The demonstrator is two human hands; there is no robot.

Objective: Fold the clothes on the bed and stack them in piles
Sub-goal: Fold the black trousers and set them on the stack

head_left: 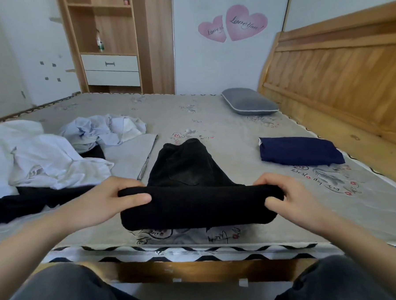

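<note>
Both your hands grip a black garment [195, 196] on the bed [213, 117], left hand [117, 197] and right hand [284, 195] curled round its folded near edge.

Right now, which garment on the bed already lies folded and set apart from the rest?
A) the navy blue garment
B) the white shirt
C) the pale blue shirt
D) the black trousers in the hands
A: the navy blue garment lies as a neat folded block on the right of the bed, while both shirts are crumpled on the left and the left hand and right hand grip the half-folded black trousers.
</note>
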